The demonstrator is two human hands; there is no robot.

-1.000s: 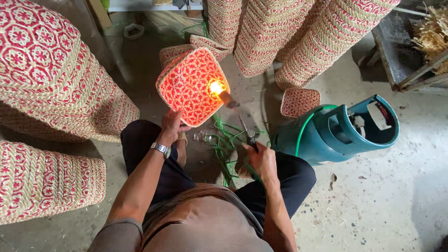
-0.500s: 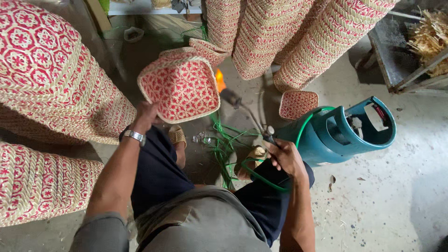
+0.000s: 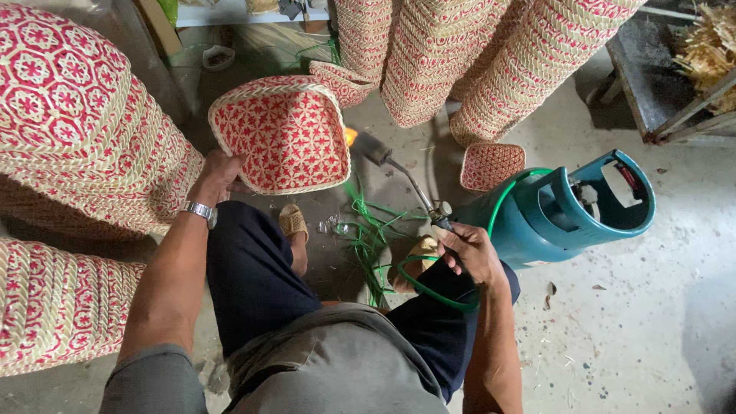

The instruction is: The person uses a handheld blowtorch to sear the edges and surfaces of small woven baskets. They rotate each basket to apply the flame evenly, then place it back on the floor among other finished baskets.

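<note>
Singeing goes best if the left hand [image 3: 218, 172], gripping the red-and-cream woven square basket [image 3: 282, 134] by its rim, tilts it while the right hand [image 3: 469, 249], closed around the metal gas torch [image 3: 399, 172], sweeps the flame [image 3: 349, 136] briefly.

left hand [image 3: 217, 173] outstretched, fingers gripping; right hand [image 3: 471, 249] closed, arm bent.

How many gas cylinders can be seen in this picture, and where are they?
1. The teal gas cylinder lies on the concrete floor to the person's right, close to the right hand, which holds the torch. Others may be hidden behind the basket stacks.
</note>
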